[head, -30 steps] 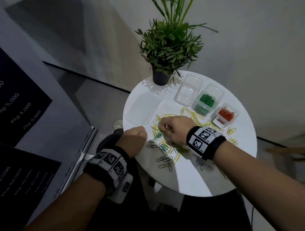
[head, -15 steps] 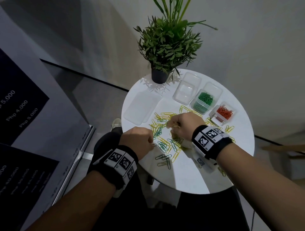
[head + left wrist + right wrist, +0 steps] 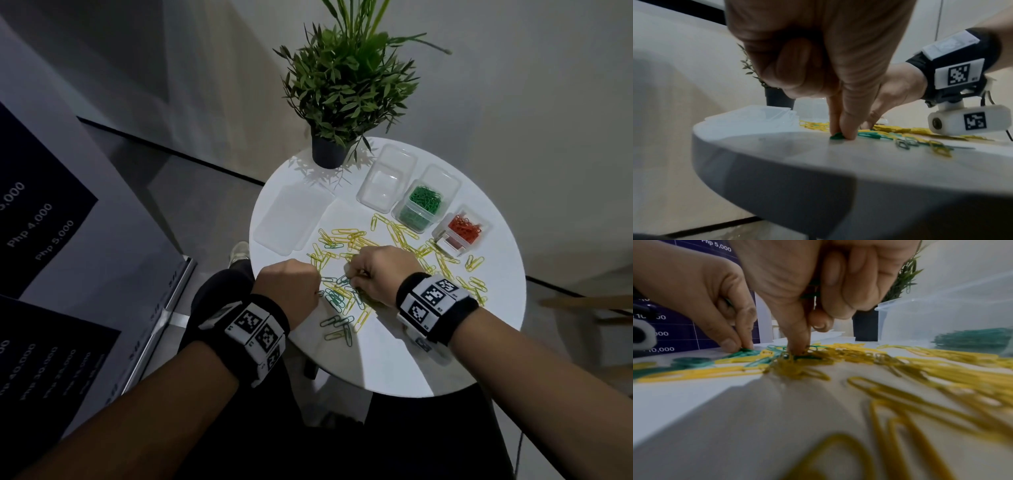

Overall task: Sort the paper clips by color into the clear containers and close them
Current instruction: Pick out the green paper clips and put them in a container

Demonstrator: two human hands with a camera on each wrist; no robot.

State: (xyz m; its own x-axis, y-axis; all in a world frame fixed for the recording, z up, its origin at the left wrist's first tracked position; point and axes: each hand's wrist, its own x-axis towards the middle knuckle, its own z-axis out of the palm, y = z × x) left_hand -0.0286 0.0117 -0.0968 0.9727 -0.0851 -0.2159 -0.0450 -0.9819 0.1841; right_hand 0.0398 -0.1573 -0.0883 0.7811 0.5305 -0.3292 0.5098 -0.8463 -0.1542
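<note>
Head view: both hands work at the near-left part of a round white table. The left hand is clenched, knuckles up, with thumb and forefinger tips pressed down on a green paper clip at the table's near edge; the tips pinch it against the surface. The right hand sits just beside the left hand, to its right, fingers curled. Its thumb and forefinger point down into the mixed pile of loose clips. Green clips are bunched inside its curled fingers, so it is grasping them.

Loose yellow clips spread beyond and to the right of the right hand. Past them, farther from the right hand, stand three clear containers, all with no lid on: an empty container, a container of green clips and a container of red clips. Flat clear lids lie beyond the left hand. A potted plant stands at the far edge of the table.
</note>
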